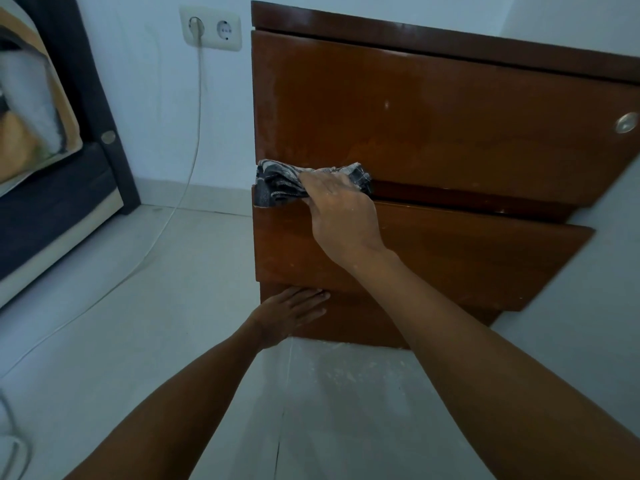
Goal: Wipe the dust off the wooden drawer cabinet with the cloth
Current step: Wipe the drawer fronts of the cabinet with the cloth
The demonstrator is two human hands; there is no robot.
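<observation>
The wooden drawer cabinet (433, 109) stands against a white wall, with two glossy brown drawer fronts and a round metal knob (627, 123) at the upper drawer's right. My right hand (341, 213) presses a bunched grey checked cloth (280, 183) into the gap between the two drawers, near the cabinet's left edge. My left hand (292, 311) lies flat with fingers together on the cabinet's base strip under the lower drawer. Pale dust specks show on the upper drawer front.
A white double wall socket (210, 28) is left of the cabinet, with a white cable (194, 147) running down onto the tiled floor. A dark bed frame (86, 109) with bedding fills the left edge. White dust lies on the floor (349, 372) below the cabinet.
</observation>
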